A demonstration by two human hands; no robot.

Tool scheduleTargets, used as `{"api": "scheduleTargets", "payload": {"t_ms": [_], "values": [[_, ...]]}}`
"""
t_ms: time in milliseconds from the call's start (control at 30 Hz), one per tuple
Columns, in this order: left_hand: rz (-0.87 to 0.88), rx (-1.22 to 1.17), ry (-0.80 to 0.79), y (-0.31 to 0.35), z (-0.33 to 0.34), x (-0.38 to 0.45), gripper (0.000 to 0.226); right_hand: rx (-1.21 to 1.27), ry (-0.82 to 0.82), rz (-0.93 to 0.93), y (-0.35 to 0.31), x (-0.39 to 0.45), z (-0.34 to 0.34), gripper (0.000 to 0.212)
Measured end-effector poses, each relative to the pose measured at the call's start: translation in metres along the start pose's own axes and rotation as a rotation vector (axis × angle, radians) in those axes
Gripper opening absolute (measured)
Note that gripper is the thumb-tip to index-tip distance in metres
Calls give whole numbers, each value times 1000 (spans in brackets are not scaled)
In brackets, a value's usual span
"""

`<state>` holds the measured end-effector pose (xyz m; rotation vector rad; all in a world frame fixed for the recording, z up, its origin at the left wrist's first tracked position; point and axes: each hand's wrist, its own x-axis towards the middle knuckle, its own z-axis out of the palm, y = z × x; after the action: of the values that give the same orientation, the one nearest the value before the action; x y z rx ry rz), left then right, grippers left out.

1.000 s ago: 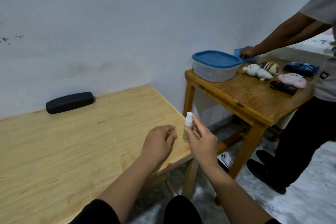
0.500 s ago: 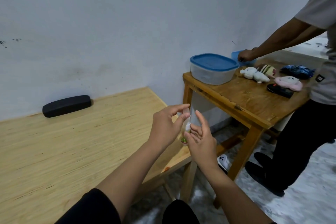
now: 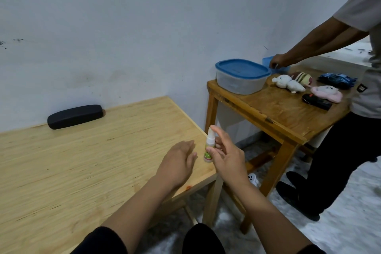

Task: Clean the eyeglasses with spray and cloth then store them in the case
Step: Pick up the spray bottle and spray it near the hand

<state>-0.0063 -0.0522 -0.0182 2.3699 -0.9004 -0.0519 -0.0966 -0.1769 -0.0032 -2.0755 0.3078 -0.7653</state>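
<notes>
Right hand (image 3: pixel 226 156) grips small spray bottle (image 3: pixel 209 146) upright over table's (image 3: pixel 82 171) right edge, index finger raised by white nozzle. Left hand (image 3: pixel 177 163) hovers beside it, fingers relaxed, holding nothing. Black oblong case (image 3: pixel 75 116), matte and apparently hard-shelled, lies closed at back edge against wall. Eyeglasses and cloth not in view: judged 0 of 3 steps done; spraying, wiping, storing left.

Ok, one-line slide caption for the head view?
Right hand holds small white spray bottle; left hand open; black oblong glasses case on pale wooden table.
</notes>
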Motion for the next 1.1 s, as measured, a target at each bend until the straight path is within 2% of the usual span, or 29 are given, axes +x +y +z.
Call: {"api": "scheduleTargets", "payload": {"t_ms": [200, 467, 600, 800, 967, 1100], "values": [[33, 144, -82, -8, 8, 2, 49, -51, 4, 10, 1, -1, 1, 57], [64, 161, -66, -5, 5, 0, 48, -33, 103, -3, -4, -2, 9, 50], [51, 152, -78, -5, 4, -1, 46, -16, 107, -10, -6, -6, 9, 55], [10, 74, -2, -7, 3, -5, 41, -27, 101, 3, -6, -12, 11, 77], [-63, 79, 110, -20, -17, -9, 35, 49, 19, 44, -18, -2, 21, 65], [-170, 98, 164, -58, -56, -7, 38, 158, -35, 49, -39, 21, 46, 58]]}}
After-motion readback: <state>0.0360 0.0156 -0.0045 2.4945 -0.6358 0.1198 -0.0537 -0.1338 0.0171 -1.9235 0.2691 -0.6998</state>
